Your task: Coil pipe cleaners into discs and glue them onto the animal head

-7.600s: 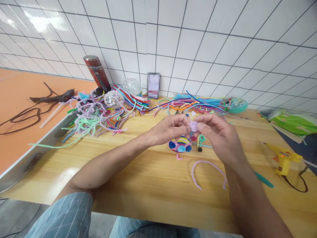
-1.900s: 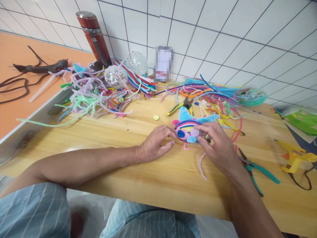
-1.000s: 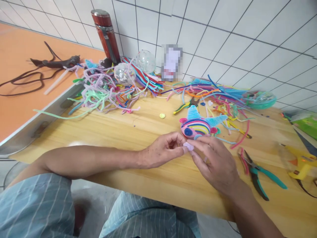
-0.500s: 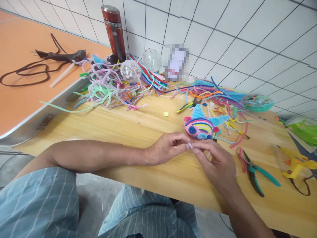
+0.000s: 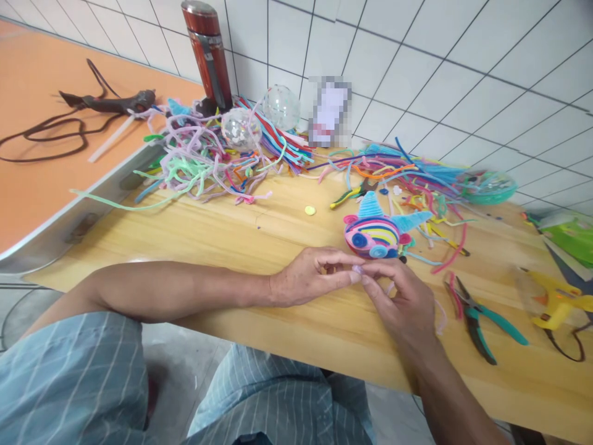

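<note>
A pale purple pipe cleaner (image 5: 357,269) is pinched between the fingertips of my left hand (image 5: 315,276) and my right hand (image 5: 402,290). Its held end looks like a small curl, and a loose length (image 5: 441,316) shows beyond my right hand. Both hands are closed, their fingertips meeting over the table's near side. Just behind them lies a round, striped pipe-cleaner figure (image 5: 373,236) in pink, yellow and blue, with two light-blue cones and coiled discs. Right of my right hand rest teal-handled pliers (image 5: 482,321) beside a short pink pipe-cleaner piece (image 5: 455,295).
A tangle of pipe cleaners (image 5: 194,154), clear balls (image 5: 281,107) and a red thermos (image 5: 207,55) stand at the back left. A phone (image 5: 330,114) leans on the wall. Yellow-handled cutters (image 5: 354,194) lie mid-table, a yellow glue gun (image 5: 558,303) at right, a dark one (image 5: 111,102) at left.
The purple pipe cleaner's end between my fingertips now looks more rounded, and its loose length shows right of my right hand. My hands stay almost in place; the view has shifted slightly.
</note>
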`<state>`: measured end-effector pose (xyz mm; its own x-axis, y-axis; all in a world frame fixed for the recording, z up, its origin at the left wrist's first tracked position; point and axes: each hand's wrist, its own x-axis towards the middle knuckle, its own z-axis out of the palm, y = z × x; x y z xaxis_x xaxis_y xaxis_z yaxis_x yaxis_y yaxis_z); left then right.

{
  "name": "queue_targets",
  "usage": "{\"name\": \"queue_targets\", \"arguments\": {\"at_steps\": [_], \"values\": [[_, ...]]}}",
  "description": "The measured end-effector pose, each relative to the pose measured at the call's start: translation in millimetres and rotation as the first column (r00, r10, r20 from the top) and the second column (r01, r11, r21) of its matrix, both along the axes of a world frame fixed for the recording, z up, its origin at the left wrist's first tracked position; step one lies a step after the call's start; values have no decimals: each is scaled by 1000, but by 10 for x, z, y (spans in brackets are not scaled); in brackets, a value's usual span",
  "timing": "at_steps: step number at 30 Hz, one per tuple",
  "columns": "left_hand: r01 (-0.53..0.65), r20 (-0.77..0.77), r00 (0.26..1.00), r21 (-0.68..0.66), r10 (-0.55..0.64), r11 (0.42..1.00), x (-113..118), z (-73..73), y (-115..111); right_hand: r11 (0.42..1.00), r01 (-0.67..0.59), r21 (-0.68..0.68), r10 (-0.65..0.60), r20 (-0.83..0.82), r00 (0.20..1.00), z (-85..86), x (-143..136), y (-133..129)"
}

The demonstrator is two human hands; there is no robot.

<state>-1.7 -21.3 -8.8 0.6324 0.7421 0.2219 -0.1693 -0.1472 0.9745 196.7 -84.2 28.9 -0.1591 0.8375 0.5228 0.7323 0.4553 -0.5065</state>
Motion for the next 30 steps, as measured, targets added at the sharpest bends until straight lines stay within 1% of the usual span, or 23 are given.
{"name": "queue_targets", "arguments": {"at_steps": [4,7,9,12,14,16,18,20,22,24,27,29,30], "values": [[31,36,999,-73,-28,997,-5,-38,10,997,26,73,-31,62,998,-55,26,-1],[58,16,998,-153,-56,987,-8,-72,15,996,61,72,-66,64,996,-66,27,-7],[40,-10,999,-151,-42,988,-10,-70,22,995,88,36,-90,58,994,-57,29,-12],[-34,-64,997,-66,30,997,-16,-28,43,993,116,-35,-114,54,992,-47,47,-24],[-73,-85,994,-18,71,997,-23,6,58,988,109,-105,-101,75,992,-69,65,-32],[-96,-84,992,-9,95,995,-29,27,72,980,78,-185,-53,136,989,-128,75,-42],[-112,-84,990,-14,111,994,-34,29,86,972,67,-223,-12,239,971,-216,65,-52],[-125,-98,988,-17,123,992,-36,17,98,976,91,-197,-14,359,933,-309,33,-61],[-122,-115,986,-12,120,992,-35,0,108,983,120,-139,-44,453,891,-382,-16,-66],[-105,-139,985,-9,103,994,-32,-14,113,990,119,-78,-62,522,851,-427,-68,-64],[-76,-177,982,-21,71,997,-25,-31,110,994,109,19,-99,592,800,-448,-121,-52],[-49,-184,982,-43,40,998,-22,-43,103,993,112,47,-119,583,803,-436,-132,-49],[-35,-179,983,-51,25,998,-22,-49,100,993,110,31,-109,547,830,-420,-131,-50]]}}
